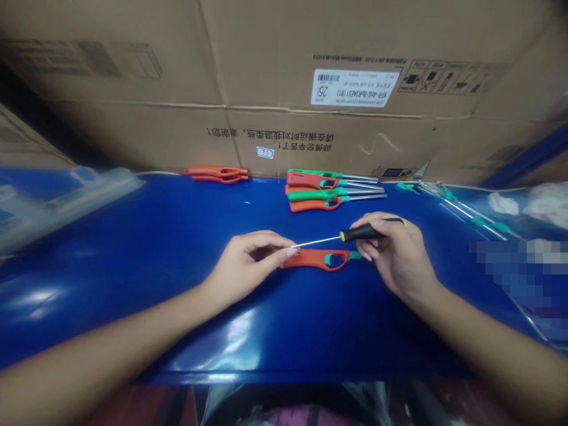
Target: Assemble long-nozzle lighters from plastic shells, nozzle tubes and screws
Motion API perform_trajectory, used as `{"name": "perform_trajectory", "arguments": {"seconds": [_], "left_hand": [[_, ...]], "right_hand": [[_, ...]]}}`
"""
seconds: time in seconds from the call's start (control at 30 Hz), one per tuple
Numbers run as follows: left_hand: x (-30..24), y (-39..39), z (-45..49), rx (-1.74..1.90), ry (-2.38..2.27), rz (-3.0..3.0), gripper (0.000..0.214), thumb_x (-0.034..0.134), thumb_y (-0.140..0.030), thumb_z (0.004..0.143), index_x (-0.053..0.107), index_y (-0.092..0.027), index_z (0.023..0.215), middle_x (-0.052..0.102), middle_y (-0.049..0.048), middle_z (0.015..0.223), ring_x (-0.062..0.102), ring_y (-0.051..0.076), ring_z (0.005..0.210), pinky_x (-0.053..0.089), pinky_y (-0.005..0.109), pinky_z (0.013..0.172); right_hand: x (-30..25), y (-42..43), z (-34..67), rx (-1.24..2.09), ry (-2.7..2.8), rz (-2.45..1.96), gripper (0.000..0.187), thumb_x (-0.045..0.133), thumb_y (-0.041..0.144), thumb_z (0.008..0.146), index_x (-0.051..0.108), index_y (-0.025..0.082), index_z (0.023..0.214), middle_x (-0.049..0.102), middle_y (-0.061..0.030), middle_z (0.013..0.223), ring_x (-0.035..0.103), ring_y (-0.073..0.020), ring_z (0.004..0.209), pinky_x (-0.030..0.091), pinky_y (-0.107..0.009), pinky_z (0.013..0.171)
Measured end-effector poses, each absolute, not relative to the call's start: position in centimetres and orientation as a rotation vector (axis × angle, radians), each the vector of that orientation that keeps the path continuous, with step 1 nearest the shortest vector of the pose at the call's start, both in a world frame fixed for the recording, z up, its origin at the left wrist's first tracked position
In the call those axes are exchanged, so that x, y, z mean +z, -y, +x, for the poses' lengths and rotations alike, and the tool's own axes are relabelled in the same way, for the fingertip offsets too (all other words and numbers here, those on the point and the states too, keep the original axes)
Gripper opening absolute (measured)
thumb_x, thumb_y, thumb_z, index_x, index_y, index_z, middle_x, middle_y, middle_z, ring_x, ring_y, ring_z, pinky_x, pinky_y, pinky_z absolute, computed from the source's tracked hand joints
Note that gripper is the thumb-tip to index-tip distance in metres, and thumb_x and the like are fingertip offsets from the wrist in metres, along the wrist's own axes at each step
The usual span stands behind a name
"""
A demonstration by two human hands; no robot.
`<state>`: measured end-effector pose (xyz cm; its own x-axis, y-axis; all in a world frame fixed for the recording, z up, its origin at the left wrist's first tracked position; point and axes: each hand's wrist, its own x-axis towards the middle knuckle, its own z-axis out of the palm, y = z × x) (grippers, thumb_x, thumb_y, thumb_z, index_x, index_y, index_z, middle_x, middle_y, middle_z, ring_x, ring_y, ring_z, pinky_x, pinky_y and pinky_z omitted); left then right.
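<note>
An orange lighter (pixel 310 258) with a green trigger lies on the blue table in front of me. My left hand (pixel 252 260) pinches its left end between thumb and fingers. My right hand (pixel 394 248) is wrapped round the black and yellow handle of a screwdriver (pixel 361 232). The thin metal shaft slants left, and its tip meets the left thumb and fingertips above the lighter's end. The lighter's right end reaches under my right fingers, so its far end is hidden.
Several orange and green long-nosed lighters (pixel 315 190) lie stacked at the back. Orange lighter shells (pixel 217 174) are to their left. Metal rods with green parts (pixel 474 216) lie at the right. A clear plastic container (pixel 102 189) sits at the left. A cardboard wall (pixel 266 71) closes the back.
</note>
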<state>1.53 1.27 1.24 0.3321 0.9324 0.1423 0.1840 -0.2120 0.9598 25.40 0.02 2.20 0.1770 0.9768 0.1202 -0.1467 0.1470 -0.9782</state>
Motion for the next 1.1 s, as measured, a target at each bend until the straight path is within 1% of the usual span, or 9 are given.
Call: {"name": "perform_trajectory", "arguments": {"seconds": [0.2,0.33,0.43,0.57,0.7,0.77,0.83,1.0,1.1], "left_hand": [[1.2,-1.2,1.4,0.957,-1.052,1.692,0.008,0.079,-0.026,0.08,0.083,-0.023,0.085,0.077,0.0061,0.085,0.067,0.017,0.069,0.053,0.026,0.07],[0.8,-1.3,1.3,0.933,-1.046,1.815,0.006,0.078,-0.024,0.081,0.083,-0.023,0.084,0.078,0.0057,0.086,0.069,0.019,0.076,0.052,0.026,0.073],[0.7,-1.1,1.4,0.88,-1.001,1.866,0.007,0.077,-0.022,0.082,0.084,-0.022,0.086,0.078,0.0066,0.086,0.069,0.018,0.075,0.051,0.025,0.071],[0.8,-0.4,1.7,0.835,-0.977,1.85,0.007,0.078,-0.022,0.08,0.083,-0.022,0.085,0.077,0.0065,0.082,0.065,0.015,0.067,0.047,0.023,0.063],[0.8,0.0,1.9,0.813,-1.005,1.773,0.007,0.079,-0.025,0.079,0.083,-0.02,0.082,0.076,0.0055,0.075,0.057,0.012,0.057,0.042,0.022,0.055],[0.6,0.0,1.9,0.792,-1.008,1.751,0.01,0.079,-0.027,0.079,0.082,-0.018,0.081,0.076,0.0057,0.075,0.055,0.012,0.056,0.041,0.022,0.054],[0.5,0.0,1.8,0.769,-0.997,1.755,0.012,0.079,-0.029,0.08,0.082,-0.017,0.082,0.076,0.0058,0.077,0.056,0.012,0.057,0.042,0.022,0.055],[-0.2,0.1,1.8,0.723,-0.964,1.815,0.013,0.077,-0.031,0.082,0.081,-0.018,0.083,0.078,0.0037,0.081,0.057,0.011,0.06,0.042,0.021,0.058],[-0.4,0.2,1.8,0.692,-0.951,1.87,0.012,0.077,-0.03,0.082,0.081,-0.018,0.082,0.078,0.0023,0.08,0.056,0.01,0.059,0.041,0.021,0.058]], "right_hand": [[2.0,0.0,25.9,0.998,1.115,-1.081,0.013,0.062,0.026,0.076,0.069,0.02,0.067,0.062,-0.0009,0.066,0.043,-0.0097,0.044,0.031,-0.027,0.041],[2.3,0.4,26.4,0.964,1.3,-1.072,0.01,0.067,0.032,0.083,0.071,0.022,0.084,0.06,0.0005,0.071,0.049,-0.011,0.046,0.04,-0.029,0.042],[3.3,0.9,26.0,0.977,1.371,-1.019,0.016,0.071,0.034,0.084,0.067,0.027,0.097,0.058,0.0013,0.076,0.056,-0.0132,0.048,0.049,-0.031,0.042],[5.3,1.8,24.8,0.863,1.484,-0.971,0.02,0.07,0.028,0.088,0.06,0.03,0.104,0.063,-0.0011,0.091,0.062,-0.0138,0.056,0.056,-0.03,0.046],[7.3,1.9,24.0,0.716,1.664,-0.938,0.04,0.075,0.023,0.085,0.055,0.033,0.119,0.066,-0.0022,0.101,0.068,-0.016,0.075,0.06,-0.027,0.056],[8.0,1.7,23.9,0.728,1.736,-0.958,0.04,0.076,0.024,0.084,0.058,0.031,0.119,0.066,-0.0035,0.109,0.069,-0.0169,0.083,0.061,-0.026,0.061],[8.2,1.3,24.0,0.797,1.766,-0.961,0.036,0.073,0.027,0.087,0.061,0.029,0.12,0.066,-0.0048,0.115,0.07,-0.0175,0.086,0.06,-0.025,0.06],[6.2,0.7,24.4,0.917,1.756,-0.847,0.055,0.069,0.029,0.091,0.049,0.033,0.143,0.066,-0.007,0.124,0.068,-0.0144,0.078,0.06,-0.025,0.059],[4.7,0.2,24.5,0.959,1.665,-0.8,0.047,0.06,0.033,0.097,0.049,0.032,0.143,0.068,-0.0076,0.124,0.06,-0.009,0.057,0.056,-0.026,0.049]]}}
